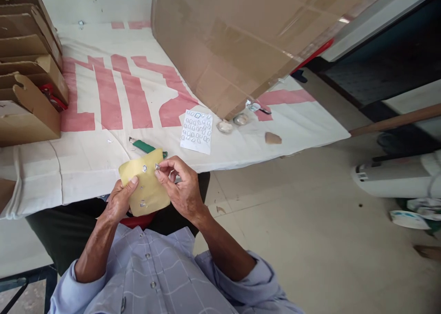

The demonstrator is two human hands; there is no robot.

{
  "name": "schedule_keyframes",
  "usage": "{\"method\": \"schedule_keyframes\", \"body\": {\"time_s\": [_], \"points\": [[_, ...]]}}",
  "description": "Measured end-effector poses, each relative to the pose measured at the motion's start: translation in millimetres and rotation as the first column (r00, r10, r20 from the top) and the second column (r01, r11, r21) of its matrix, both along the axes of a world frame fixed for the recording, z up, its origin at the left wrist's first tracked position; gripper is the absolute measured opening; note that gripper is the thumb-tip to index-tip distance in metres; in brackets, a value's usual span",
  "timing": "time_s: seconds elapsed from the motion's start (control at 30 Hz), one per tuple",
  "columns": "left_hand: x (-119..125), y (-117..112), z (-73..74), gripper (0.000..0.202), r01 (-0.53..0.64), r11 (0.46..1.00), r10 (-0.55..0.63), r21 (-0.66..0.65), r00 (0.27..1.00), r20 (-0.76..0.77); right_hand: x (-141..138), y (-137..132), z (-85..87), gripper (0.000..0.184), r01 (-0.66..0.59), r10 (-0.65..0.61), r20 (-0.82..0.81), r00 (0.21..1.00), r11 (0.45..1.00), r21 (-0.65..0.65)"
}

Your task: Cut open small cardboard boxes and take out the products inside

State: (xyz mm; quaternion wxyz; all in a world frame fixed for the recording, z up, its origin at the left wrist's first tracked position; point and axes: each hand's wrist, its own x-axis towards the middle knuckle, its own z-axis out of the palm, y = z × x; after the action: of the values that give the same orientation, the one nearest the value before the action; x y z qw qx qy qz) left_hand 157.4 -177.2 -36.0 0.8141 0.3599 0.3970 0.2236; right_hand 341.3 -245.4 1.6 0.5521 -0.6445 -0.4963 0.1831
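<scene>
My left hand (pixel 120 199) grips a yellow sheet (pixel 151 190) by its left edge, thumb on top and fingers behind. Several small shiny pieces sit on the sheet, one of them a silvery piece (pixel 144 168) near its top. At the sheet's upper right corner, my right hand (pixel 182 185) pinches a small shiny piece (pixel 157 166) between thumb and forefinger; its exact kind is too small to make out. Just beyond the sheet, a green box cutter (pixel 146 146) lies on the table, partly covered by it.
A white paper with drawn outlines (pixel 196 132) lies on the cloth-covered table (pixel 131 93). Nearby are small clear-wrapped bundles (pixel 225 126) and a brown flat piece (pixel 273 138). A large cardboard box (pixel 234 42) stands behind; open cardboard boxes (pixel 31 107) line the left.
</scene>
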Motion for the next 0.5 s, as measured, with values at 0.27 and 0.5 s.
{"method": "schedule_keyframes", "body": {"time_s": [0.27, 0.5], "points": [[5, -4, 11.3, 0.071, 0.066, 0.989, -0.067, 0.131, 0.998, 0.004, 2, -3, -12.1, 0.013, 0.007, -0.006, 0.058, 0.998, 1.0, -0.021], [6, -7, 11.6, 0.071, 0.121, 0.974, -0.122, 0.193, 0.993, -0.007, 0, -2, -26.6, 0.015, 0.002, -0.014, 0.175, 0.985, 0.998, 0.068]]}}
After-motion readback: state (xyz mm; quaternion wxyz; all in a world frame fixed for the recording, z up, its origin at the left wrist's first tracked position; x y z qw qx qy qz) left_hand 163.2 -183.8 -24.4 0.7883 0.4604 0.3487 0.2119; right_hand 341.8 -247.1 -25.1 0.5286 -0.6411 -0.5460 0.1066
